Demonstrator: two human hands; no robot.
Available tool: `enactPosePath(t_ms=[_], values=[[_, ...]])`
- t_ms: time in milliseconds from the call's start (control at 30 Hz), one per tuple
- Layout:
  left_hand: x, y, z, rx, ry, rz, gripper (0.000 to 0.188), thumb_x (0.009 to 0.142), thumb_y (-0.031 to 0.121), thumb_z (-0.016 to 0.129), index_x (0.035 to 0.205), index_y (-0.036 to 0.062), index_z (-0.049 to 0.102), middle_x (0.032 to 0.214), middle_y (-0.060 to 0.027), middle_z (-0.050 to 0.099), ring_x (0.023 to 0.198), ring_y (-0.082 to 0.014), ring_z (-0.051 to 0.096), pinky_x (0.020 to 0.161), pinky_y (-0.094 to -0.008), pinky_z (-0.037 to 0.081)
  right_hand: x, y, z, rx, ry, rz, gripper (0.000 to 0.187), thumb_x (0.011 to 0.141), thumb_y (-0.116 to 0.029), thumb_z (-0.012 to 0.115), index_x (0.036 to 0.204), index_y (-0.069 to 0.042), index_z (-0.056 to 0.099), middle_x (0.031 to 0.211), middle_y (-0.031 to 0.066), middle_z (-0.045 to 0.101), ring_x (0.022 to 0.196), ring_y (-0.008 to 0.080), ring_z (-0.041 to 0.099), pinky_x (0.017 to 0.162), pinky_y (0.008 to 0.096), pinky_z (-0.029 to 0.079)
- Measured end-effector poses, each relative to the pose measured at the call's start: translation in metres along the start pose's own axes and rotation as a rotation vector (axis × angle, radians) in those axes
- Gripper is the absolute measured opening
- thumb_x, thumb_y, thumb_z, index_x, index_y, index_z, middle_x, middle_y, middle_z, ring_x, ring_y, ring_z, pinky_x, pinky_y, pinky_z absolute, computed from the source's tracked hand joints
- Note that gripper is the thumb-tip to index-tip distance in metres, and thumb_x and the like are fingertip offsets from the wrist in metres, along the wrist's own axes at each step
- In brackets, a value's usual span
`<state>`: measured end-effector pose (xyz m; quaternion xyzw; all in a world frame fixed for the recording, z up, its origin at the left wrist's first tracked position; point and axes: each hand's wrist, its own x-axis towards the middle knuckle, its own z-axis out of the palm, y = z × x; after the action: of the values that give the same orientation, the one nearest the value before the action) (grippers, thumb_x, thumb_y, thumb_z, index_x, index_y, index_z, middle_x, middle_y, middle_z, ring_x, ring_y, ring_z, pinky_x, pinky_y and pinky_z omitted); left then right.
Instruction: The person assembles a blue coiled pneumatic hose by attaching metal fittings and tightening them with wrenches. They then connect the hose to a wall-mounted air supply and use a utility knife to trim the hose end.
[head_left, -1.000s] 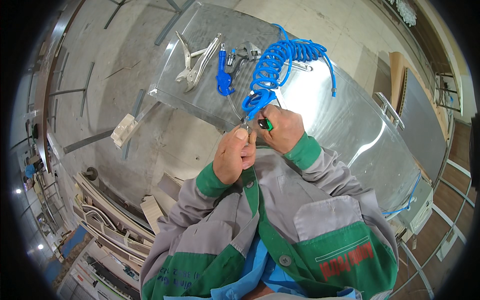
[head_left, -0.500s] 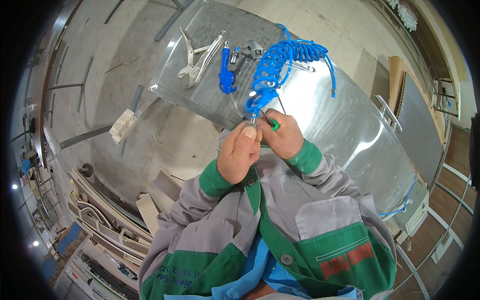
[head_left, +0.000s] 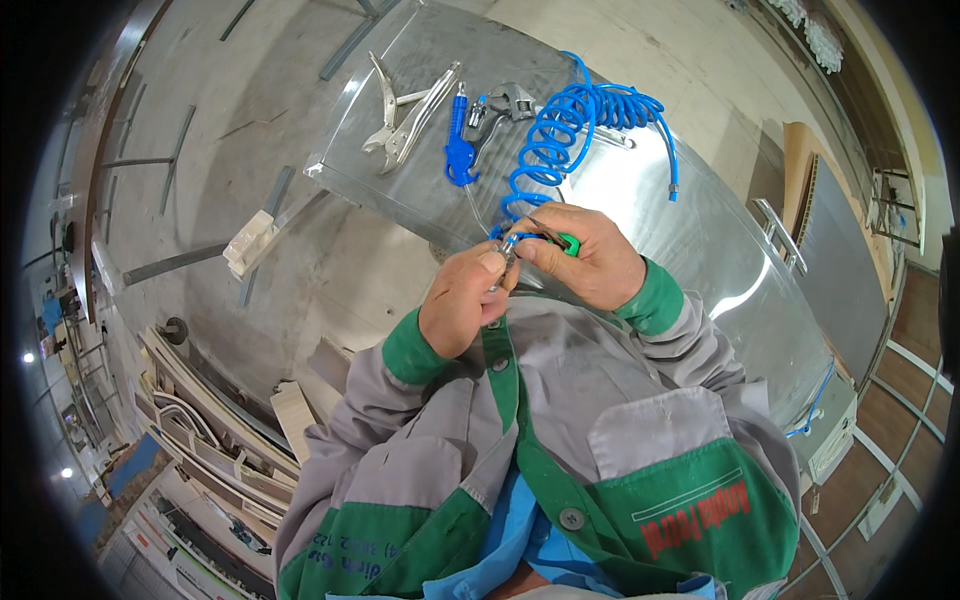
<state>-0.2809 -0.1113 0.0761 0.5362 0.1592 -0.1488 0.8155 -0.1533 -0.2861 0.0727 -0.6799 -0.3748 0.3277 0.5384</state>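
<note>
My left hand (head_left: 460, 298) is closed, thumb and fingers pinching a small silver metal connector (head_left: 509, 246) at the near end of the blue coiled air hose (head_left: 545, 140). My right hand (head_left: 590, 258) is closed beside it, fingertips at the blue hose end by the connector. A tool with a green handle (head_left: 569, 244) is tucked in that same hand; its thin dark shaft is mostly covered by the fingers, so its kind is unclear. The hose coils lie on the metal table beyond my hands, the far free end hanging to the right.
On the shiny metal table (head_left: 690, 240) lie locking pliers (head_left: 410, 118), a blue air blow gun (head_left: 459, 145) and an adjustable wrench (head_left: 510, 102). Boards (head_left: 220, 440) are stacked at lower left. A grey panel (head_left: 840, 260) leans at right.
My right hand has moved right and turned, its fingers now over the hose end beside the connector. My left hand has shifted slightly left and down, still pinching the connector.
</note>
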Motion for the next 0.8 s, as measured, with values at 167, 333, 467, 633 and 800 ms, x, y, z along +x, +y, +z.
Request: enactPosePath(t_ms=[167, 333, 467, 633, 800], values=[[0.002, 0.003, 0.002, 0.696, 0.298, 0.335, 0.021, 0.100, 0.023, 0.057, 0.104, 0.0022, 0.057, 0.075, -0.0080, 0.058, 0.064, -0.0250, 0.061, 0.059, -0.0369, 0.046, -0.003, 0.005, 0.012, -0.092, 0.185, 0.027, 0.018, 0.095, -0.013, 0.066, 0.107, 0.000, 0.070, 0.090, 0.0134, 0.068, 0.079, 0.0240, 0.065, 0.072, 0.0362, 0.050], [0.004, 0.009, -0.001, 1.090, 0.305, 0.521, 0.025, 0.097, 0.024, 0.066, 0.111, 0.0045, 0.059, 0.090, -0.0121, 0.067, 0.075, -0.0322, 0.067, 0.064, -0.0408, 0.052, -0.003, 0.002, 0.011, 0.019, 0.196, 0.144, 0.019, 0.094, -0.016, 0.066, 0.105, 0.000, 0.069, 0.087, 0.0126, 0.067, 0.076, 0.0216, 0.062, 0.070, 0.0357, 0.049], [0.009, 0.012, -0.006, 1.052, 0.255, 0.525, 0.031, 0.095, 0.029, 0.069, 0.111, 0.0051, 0.059, 0.094, -0.0125, 0.068, 0.080, -0.0333, 0.069, 0.064, -0.0422, 0.053, -0.001, -0.004, 0.005, 0.151, 0.129, 0.182, 0.019, 0.096, -0.017, 0.065, 0.104, 0.001, 0.068, 0.087, 0.0105, 0.065, 0.076, 0.0164, 0.057, 0.070, 0.0327, 0.047], [0.004, 0.022, -0.009, 1.120, 0.135, 0.402, 0.032, 0.095, 0.033, 0.069, 0.107, 0.0062, 0.058, 0.088, -0.0124, 0.069, 0.076, -0.0353, 0.069, 0.062, -0.0427, 0.053, -0.005, -0.008, 0.001, 0.086, 0.089, 0.139, 0.016, 0.095, -0.014, 0.067, 0.104, 0.000, 0.068, 0.090, 0.0115, 0.065, 0.077, 0.0171, 0.058, 0.070, 0.0325, 0.047], [0.001, 0.031, -0.008, 1.287, 0.082, 0.341, 0.032, 0.097, 0.035, 0.066, 0.106, 0.0053, 0.057, 0.089, -0.0144, 0.071, 0.074, -0.0372, 0.069, 0.061, -0.0452, 0.052, -0.011, -0.006, 0.005, 0.012, 0.084, 0.037, 0.012, 0.090, -0.006, 0.068, 0.101, -0.001, 0.067, 0.090, 0.0129, 0.065, 0.078, 0.0226, 0.063, 0.071, 0.0345, 0.049]])
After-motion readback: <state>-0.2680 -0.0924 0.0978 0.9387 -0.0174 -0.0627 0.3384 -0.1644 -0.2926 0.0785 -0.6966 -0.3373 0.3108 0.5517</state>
